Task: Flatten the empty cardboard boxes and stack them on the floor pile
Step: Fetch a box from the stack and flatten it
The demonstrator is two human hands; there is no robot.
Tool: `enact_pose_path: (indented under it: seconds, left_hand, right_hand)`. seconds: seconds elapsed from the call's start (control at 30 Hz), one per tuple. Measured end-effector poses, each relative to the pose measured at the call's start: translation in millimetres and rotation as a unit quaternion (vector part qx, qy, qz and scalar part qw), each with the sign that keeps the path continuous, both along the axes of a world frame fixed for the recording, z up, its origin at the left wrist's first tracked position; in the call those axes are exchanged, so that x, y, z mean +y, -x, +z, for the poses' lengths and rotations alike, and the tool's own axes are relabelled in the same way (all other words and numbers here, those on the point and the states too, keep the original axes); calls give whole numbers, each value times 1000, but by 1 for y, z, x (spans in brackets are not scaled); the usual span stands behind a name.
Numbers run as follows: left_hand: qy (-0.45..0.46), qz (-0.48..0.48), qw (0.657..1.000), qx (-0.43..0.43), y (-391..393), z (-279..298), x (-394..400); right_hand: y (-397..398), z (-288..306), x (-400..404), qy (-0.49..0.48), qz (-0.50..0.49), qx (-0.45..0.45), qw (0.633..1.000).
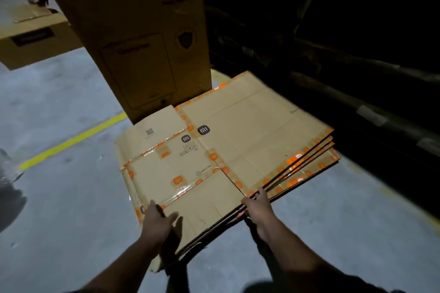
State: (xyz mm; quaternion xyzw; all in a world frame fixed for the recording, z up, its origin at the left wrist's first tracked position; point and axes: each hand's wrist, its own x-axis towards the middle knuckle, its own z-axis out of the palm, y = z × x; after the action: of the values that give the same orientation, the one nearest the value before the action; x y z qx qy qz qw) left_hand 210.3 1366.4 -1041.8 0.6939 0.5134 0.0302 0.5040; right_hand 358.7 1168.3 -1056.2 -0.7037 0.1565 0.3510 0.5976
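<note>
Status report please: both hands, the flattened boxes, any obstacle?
Left hand flat on top flattened box. Right hand grips pile edge. Upright Crompton box behind.

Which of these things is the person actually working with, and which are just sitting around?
Part of the job:
- top flattened box
- floor pile of flattened boxes
- left hand, flat on the top box
- right hand, gripping the pile's edge

Just lying about:
- tall Crompton box
- long box
- yellow floor line

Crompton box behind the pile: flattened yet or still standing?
Still standing. The Crompton box keeps its full upright shape behind the flattened pile. Whether it's empty: cannot tell.
</note>
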Motion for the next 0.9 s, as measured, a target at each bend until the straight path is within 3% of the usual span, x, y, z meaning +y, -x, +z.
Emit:
enact_pose_path:
  seconds: [0.1, 0.33, 0.5, 0.7, 0.9]
  left_hand:
    - [34, -52, 998, -29, -15, 34, -25]
    - [-33, -193, 977, -80, -33, 129, -112]
    - [-31, -227, 964, -137, -11, 200, -188]
    - [49, -227, 949, -214, 44, 264, -290]
    - [131, -321, 904, -250, 81, 315, -416]
  right_hand:
    - [11, 32, -11, 39, 23, -51, 998]
    - [46, 131, -65, 43, -19, -138, 989]
    - [90, 207, -135, 41, -54, -181, 981]
    - [167, 297, -246, 29, -107, -219, 969]
    - [250, 375, -365, 17, -202, -294, 934]
